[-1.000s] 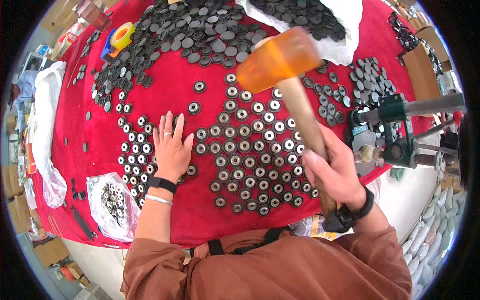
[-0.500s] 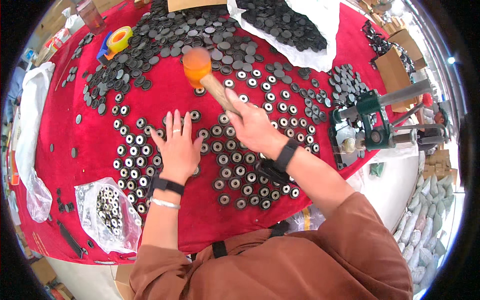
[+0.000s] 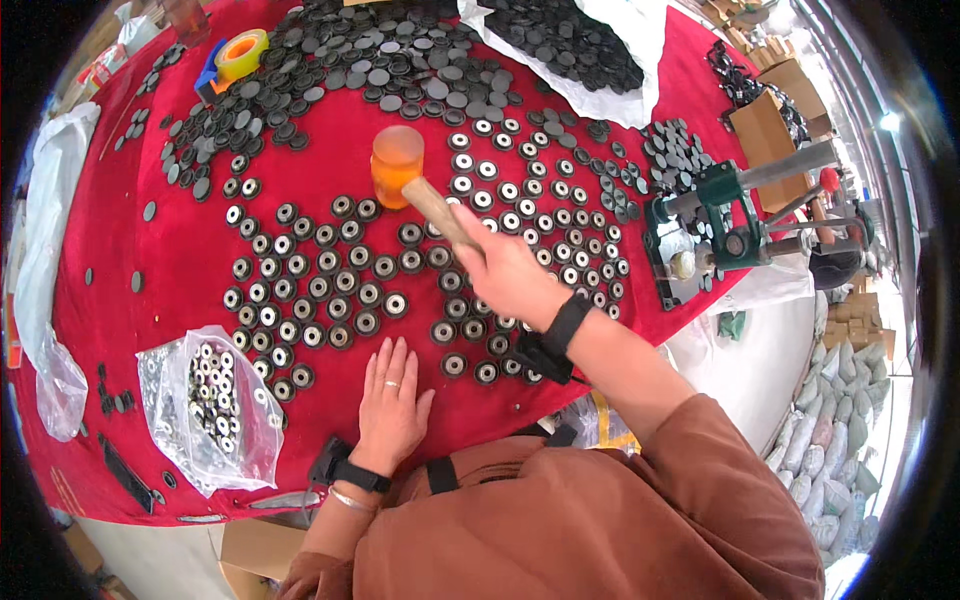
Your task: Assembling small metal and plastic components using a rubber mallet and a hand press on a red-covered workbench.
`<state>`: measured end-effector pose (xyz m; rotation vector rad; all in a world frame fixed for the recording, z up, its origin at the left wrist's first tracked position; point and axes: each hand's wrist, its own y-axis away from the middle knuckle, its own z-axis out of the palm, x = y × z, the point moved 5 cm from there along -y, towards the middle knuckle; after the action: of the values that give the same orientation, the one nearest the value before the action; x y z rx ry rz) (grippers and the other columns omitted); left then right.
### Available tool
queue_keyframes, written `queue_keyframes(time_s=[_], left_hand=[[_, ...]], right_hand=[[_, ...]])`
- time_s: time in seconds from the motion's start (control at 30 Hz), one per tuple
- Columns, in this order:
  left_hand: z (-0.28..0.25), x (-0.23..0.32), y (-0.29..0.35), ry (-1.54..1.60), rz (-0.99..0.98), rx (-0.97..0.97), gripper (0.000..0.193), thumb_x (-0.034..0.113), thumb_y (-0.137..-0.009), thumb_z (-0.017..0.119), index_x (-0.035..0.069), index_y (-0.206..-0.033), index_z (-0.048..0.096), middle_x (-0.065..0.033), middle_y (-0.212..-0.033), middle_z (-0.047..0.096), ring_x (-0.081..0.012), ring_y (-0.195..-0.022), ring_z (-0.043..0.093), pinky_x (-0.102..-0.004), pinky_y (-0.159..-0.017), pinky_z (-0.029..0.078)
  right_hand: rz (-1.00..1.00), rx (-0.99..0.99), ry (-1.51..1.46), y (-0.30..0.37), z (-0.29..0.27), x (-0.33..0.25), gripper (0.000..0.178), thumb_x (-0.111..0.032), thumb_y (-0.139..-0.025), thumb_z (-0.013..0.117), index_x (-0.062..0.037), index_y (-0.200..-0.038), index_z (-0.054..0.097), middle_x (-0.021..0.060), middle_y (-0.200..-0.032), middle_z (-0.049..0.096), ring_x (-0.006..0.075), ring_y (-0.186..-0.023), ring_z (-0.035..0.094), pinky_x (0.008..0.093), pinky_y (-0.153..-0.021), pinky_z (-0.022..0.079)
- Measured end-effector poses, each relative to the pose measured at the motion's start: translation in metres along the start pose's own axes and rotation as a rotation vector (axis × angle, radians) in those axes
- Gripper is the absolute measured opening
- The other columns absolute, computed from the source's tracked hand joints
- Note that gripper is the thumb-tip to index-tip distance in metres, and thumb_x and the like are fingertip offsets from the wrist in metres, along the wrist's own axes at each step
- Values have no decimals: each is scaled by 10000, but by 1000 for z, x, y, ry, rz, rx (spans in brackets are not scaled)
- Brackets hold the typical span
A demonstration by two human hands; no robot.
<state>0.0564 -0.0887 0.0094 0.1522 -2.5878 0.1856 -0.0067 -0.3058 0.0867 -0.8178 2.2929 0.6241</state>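
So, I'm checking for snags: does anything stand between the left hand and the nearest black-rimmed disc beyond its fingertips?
Nothing visible does: only a little red cloth lies between the left hand and the black-rimmed disc.

A small assembly workshop, stocked right out to the edges!
Here's the red-covered worktable (image 3: pixel 190 290), and what a spread: round black parts with metal centres (image 3: pixel 346 283) (dozens of them, standing in loose ranks!), black discs (image 3: pixel 370 62) heaped along the far side, and an orange-headed mallet (image 3: pixel 397 168) right in among it all! Over to the right, a green hand press (image 3: pixel 722 187) with its red-knobbed lever, an open cardboard box (image 3: pixel 762 140) beyond, filled sacks (image 3: pixel 825 450) piled deep below! Now left: a clear plastic bag (image 3: pixel 258 455) loaded with metal rings (image 3: pixel 215 395), tape dispenser (image 3: pixel 240 55) farther back!
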Motion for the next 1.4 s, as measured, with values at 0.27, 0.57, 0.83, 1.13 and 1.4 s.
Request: queue_keyframes(time_s=[0.27,0.57,0.83,1.13,1.4], left_hand=[[7,0,2,-43,7,39,592,228,-820,652,-65,-1306,484,-222,-1441,404,-353,-1376,342,-494,-1134,277],[7,0,1,-50,0,60,599,237,-815,656,-62,-1305,486,-214,-1441,406,-339,-1381,338,-485,-1140,273],[7,-1,4,-33,-11,40,605,257,-819,644,-50,-1314,478,-206,-1448,398,-334,-1386,327,-477,-1147,258],[7,-2,1,-2,-18,35,600,237,-815,644,-48,-1316,477,-199,-1439,406,-327,-1378,336,-474,-1147,259],[7,-2,0,-7,-28,28,602,228,-814,642,-53,-1318,471,-201,-1443,401,-322,-1382,332,-471,-1151,253]], right_hand=[[-293,152,-28,18,8,-20,531,-160,-934,536,-81,-1428,360,290,-786,624,454,-734,626,498,-667,502],[-186,57,-54,-3,21,-20,524,-171,-940,520,-70,-1426,350,301,-766,616,463,-733,619,497,-672,502],[-200,26,57,-22,39,-52,476,-201,-949,518,-33,-1378,398,295,-787,618,461,-746,612,522,-677,484],[-185,21,29,13,42,-41,513,-168,-939,536,-76,-1418,376,298,-850,630,450,-770,632,515,-694,487],[-330,128,-16,50,31,-37,535,-162,-937,531,-101,-1440,359,281,-796,599,445,-710,607,499,-661,490]])
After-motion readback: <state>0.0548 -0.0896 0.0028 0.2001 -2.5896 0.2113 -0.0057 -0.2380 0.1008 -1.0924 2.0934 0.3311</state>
